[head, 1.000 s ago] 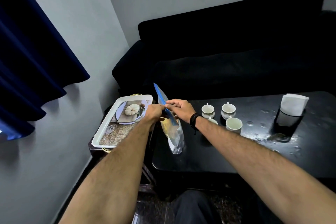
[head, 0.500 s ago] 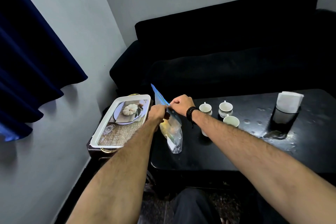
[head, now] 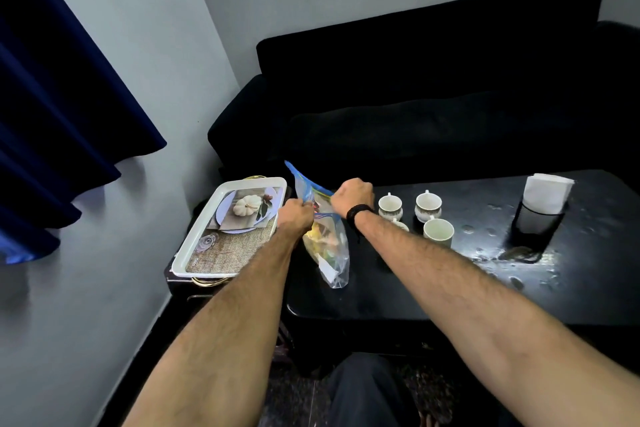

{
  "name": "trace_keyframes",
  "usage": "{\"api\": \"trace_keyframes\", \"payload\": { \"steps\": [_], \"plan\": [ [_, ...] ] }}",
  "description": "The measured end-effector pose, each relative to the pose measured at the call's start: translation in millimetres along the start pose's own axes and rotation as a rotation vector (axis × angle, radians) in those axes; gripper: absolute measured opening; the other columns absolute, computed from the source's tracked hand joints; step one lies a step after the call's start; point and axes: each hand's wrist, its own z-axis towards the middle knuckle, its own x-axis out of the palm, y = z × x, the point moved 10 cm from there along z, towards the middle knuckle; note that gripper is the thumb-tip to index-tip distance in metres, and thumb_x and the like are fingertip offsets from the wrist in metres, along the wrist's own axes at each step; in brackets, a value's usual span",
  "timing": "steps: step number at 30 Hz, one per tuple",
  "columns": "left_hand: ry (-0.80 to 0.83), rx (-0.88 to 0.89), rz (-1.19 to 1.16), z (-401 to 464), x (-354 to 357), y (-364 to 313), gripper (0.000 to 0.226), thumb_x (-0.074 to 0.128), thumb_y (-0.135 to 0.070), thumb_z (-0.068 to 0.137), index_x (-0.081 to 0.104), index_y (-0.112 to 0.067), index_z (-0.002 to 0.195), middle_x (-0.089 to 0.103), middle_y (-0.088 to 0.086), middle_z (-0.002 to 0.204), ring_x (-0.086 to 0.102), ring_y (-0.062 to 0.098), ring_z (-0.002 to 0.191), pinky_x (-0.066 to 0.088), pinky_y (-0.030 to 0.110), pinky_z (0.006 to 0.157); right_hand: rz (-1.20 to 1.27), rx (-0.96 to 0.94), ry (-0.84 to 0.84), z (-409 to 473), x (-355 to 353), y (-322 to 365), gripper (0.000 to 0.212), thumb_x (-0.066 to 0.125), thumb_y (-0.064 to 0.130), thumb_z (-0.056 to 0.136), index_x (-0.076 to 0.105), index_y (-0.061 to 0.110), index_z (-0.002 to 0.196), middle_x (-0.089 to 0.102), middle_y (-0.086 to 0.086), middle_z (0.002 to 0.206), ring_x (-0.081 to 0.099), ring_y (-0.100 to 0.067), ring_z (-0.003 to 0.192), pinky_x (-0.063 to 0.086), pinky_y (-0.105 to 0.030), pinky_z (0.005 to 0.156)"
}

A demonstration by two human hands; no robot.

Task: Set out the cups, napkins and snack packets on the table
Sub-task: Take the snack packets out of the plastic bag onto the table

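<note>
I judge the snack step is in hand; my left hand [head: 294, 217] and right hand [head: 351, 196], both clenched, pinch the zip bag [head: 325, 239] mouth just left of the cups [head: 424, 215], its bottom resting on the table [head: 450, 288]. Cups and napkins [head: 545, 192] already stand there; next I would spread the seal and draw the packets out.

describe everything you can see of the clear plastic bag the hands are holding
The clear plastic bag is a soft, see-through zip bag with a blue strip along its top edge. It hangs upright, slightly crumpled, over the left end of the black table, beside the white tray. The left hand and right hand pinch its top on either side, spreading the mouth. Inside sit yellowish packets, too blurred to identify.
</note>
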Motion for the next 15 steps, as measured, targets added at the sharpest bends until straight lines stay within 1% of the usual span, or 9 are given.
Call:
{"api": "trace_keyframes", "payload": {
  "steps": [2, 3, 5, 7, 9, 10, 12, 13, 15],
  "plan": [
    [0.002, -0.024, 0.014, 0.7, -9.5, 15.4, 0.036, 0.043, -0.023, 0.1, 0.065, 0.002, 0.113, 0.063, 0.019, 0.099, 0.062, 0.034, 0.099, 0.049, 0.035, 0.085, -0.029, 0.066, -0.055, 8.0, -18.0, -18.4, 0.023, 0.063, 0.017, 0.078, 0.075, 0.011, 0.096, 0.071, -0.018, 0.106, 0.067, -0.036, 0.102, 0.054, -0.034, 0.084],
    [0.025, -0.015, 0.054, 1.0, -11.9, 21.3, 0.035, 0.043, -0.023, 0.099, 0.066, 0.002, 0.11, 0.063, 0.018, 0.099, 0.062, 0.032, 0.094, 0.048, 0.034, 0.082, -0.035, 0.081, -0.073, 10.6, -24.4, -25.1, 0.024, 0.064, 0.019, 0.076, 0.075, 0.012, 0.095, 0.071, -0.017, 0.105, 0.067, -0.035, 0.101, 0.054, -0.033, 0.082],
    [0.054, 0.029, 0.104, 2.0, -15.6, 28.3, 0.035, 0.045, -0.026, 0.098, 0.068, -0.001, 0.092, 0.067, 0.016, 0.091, 0.061, 0.025, 0.079, 0.047, 0.032, 0.073, -0.082, 0.061, -0.068, 12.8, -28.8, -27.4, 0.024, 0.065, 0.023, 0.072, 0.075, 0.016, 0.093, 0.072, -0.011, 0.102, 0.068, -0.033, 0.098, 0.049, -0.028, 0.074],
    [0.094, 0.1, 0.128, -0.4, -13.5, 24.2, 0.038, 0.046, -0.031, 0.097, 0.063, -0.006, 0.074, 0.07, 0.013, 0.08, 0.064, 0.024, 0.072, 0.048, 0.031, 0.07, -0.13, -0.026, -0.003, 14.2, -19.5, -14.3, 0.031, 0.07, 0.026, 0.071, 0.071, 0.021, 0.101, 0.068, -0.005, 0.109, 0.067, -0.028, 0.1, 0.047, -0.026, 0.074],
    [0.142, 0.162, 0.165, -5.6, -5.9, 12.4, 0.041, 0.048, -0.034, 0.097, 0.063, -0.004, 0.074, 0.071, 0.012, 0.078, 0.067, 0.025, 0.074, 0.05, 0.033, 0.072, -0.155, -0.141, 0.108, 13.6, -3.1, 7.9, 0.046, 0.078, 0.034, 0.072, 0.065, 0.024, 0.114, 0.065, -0.001, 0.113, 0.065, -0.022, 0.103, 0.052, -0.031, 0.083],
    [0.16, 0.186, 0.172, -7.5, -2.8, 6.2, 0.041, 0.05, -0.034, 0.096, 0.064, -0.001, 0.075, 0.071, 0.013, 0.078, 0.068, 0.027, 0.076, 0.052, 0.035, 0.074, -0.184, -0.199, 0.148, 12.2, 4.1, 20.8, 0.046, 0.079, 0.04, 0.073, 0.065, 0.026, 0.115, 0.067, 0.0, 0.11, 0.066, -0.021, 0.101, 0.054, -0.034, 0.085],
    [0.152, 0.199, 0.208, -8.9, -1.2, -3.2, 0.036, 0.054, -0.032, 0.091, 0.064, -0.003, 0.072, 0.072, 0.014, 0.078, 0.07, 0.028, 0.079, 0.055, 0.037, 0.075, -0.273, -0.32, 0.157, 9.7, 13.8, 45.4, 0.028, 0.075, 0.044, 0.078, 0.071, 0.029, 0.102, 0.071, 0.002, 0.101, 0.068, -0.021, 0.096, 0.055, -0.033, 0.083],
    [0.127, 0.177, 0.225, -7.2, -3.7, -4.4, 0.032, 0.054, -0.032, 0.088, 0.063, -0.006, 0.07, 0.072, 0.015, 0.079, 0.07, 0.029, 0.08, 0.055, 0.037, 0.074, -0.309, -0.372, 0.143, 7.5, 16.9, 55.6, 0.019, 0.072, 0.041, 0.081, 0.073, 0.028, 0.095, 0.071, 0.002, 0.097, 0.068, -0.021, 0.093, 0.055, -0.032, 0.08],
    [0.033, 0.081, 0.243, -2.0, -15.9, 2.5, 0.034, 0.052, -0.041, 0.087, 0.062, -0.011, 0.075, 0.071, 0.012, 0.085, 0.068, 0.029, 0.081, 0.051, 0.033, 0.069, -0.351, -0.458, 0.121, 1.4, 22.3, 70.1, 0.012, 0.067, 0.036, 0.084, 0.072, 0.024, 0.086, 0.071, 0.002, 0.09, 0.068, -0.023, 0.088, 0.054, -0.032, 0.075]
  ]
}}
